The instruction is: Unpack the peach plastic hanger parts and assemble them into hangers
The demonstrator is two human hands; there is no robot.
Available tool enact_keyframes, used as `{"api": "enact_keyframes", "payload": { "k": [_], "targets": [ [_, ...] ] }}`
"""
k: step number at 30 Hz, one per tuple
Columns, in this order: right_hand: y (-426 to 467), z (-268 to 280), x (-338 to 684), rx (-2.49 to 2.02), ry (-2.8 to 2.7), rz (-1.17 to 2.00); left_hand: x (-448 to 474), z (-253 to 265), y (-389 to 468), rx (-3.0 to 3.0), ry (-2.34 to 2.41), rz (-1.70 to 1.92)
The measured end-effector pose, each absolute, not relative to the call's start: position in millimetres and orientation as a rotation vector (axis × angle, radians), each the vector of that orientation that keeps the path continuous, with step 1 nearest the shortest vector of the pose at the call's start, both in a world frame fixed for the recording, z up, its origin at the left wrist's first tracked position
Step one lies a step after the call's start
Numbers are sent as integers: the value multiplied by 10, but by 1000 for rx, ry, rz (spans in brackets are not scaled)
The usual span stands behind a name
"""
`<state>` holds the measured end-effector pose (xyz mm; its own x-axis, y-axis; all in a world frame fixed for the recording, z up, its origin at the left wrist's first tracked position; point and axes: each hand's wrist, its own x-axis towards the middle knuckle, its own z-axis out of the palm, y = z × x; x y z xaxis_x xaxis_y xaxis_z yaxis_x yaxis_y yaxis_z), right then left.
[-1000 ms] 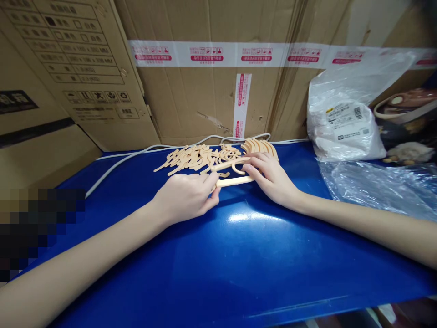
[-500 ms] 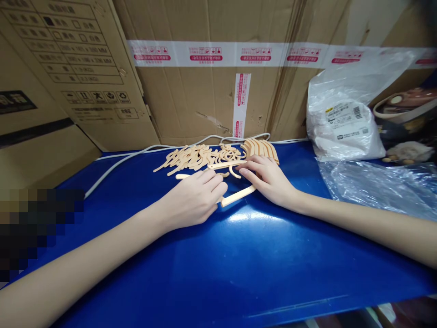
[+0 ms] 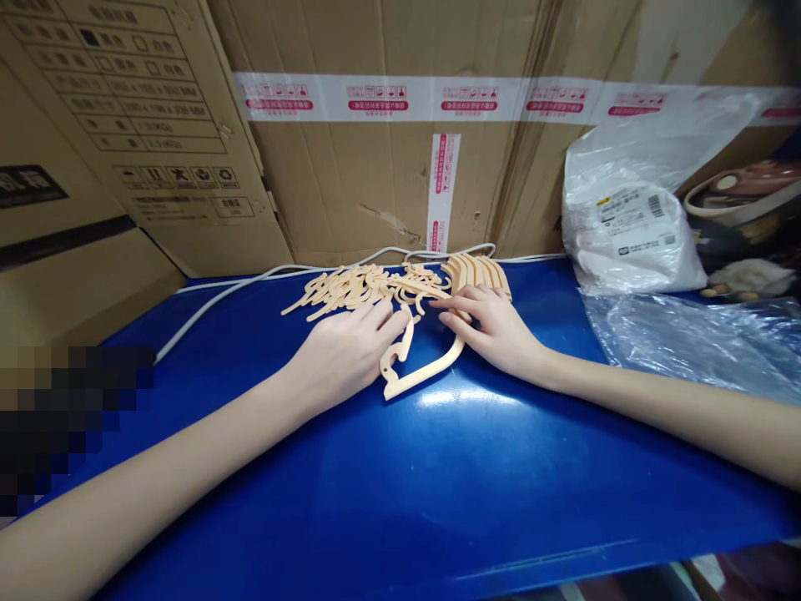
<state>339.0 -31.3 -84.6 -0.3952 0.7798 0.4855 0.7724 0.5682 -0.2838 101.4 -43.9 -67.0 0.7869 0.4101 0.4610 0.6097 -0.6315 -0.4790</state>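
Observation:
My left hand (image 3: 354, 346) is closed, its fingertips pinching a short, curved beige piece (image 3: 407, 335) that looks like a clothes-hanger part. That piece meets the notched end of a longer beige hanger arm (image 3: 425, 373), which slants up to the right. Around the arm's far end, my right hand (image 3: 501, 334) has its thumb and fingers curled, with the index finger stretched left. Another beige part shows partly beneath the right fingers. Just behind the hands lies a loose pile of beige hooks and hanger parts (image 3: 347, 288). Several curved hanger arms (image 3: 479, 274) stand in a row behind my right hand.
All this is on a blue tabletop (image 3: 400, 492). Cardboard boxes (image 3: 350, 184) wall off the back and left, with a white cable (image 3: 213, 313) along them. To the right are a white plastic bag (image 3: 632, 225) and a clear plastic sheet (image 3: 694, 338).
The notched end of the hanger arm has swung left and toward me. A curved piece now shows upright at my left fingertips. My right hand has stayed nearly in place.

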Motion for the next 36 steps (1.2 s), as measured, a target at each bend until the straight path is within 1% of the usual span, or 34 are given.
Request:
{"api": "enact_keyframes", "payload": {
  "k": [6, 23, 25, 31, 36],
  "targets": [
    [-307, -853, 3396, -1250, -2230, 8, 1007, -695, -429, -2322, -785, -489],
    [-298, -837, 3395, -1248, -2211, 64, 1000, -708, -411, -2373, -780, -325],
    [-297, -839, 3392, -1243, -2208, 62, 1004, -710, -414, -2361, -791, -357],
    [-302, -845, 3389, -1253, -2208, 60, 1013, -687, -445, -2461, -864, -639],
    [-291, -857, 3390, -1238, -2210, 51, 1018, -655, -479, -2621, -748, -568]
  ]
}}
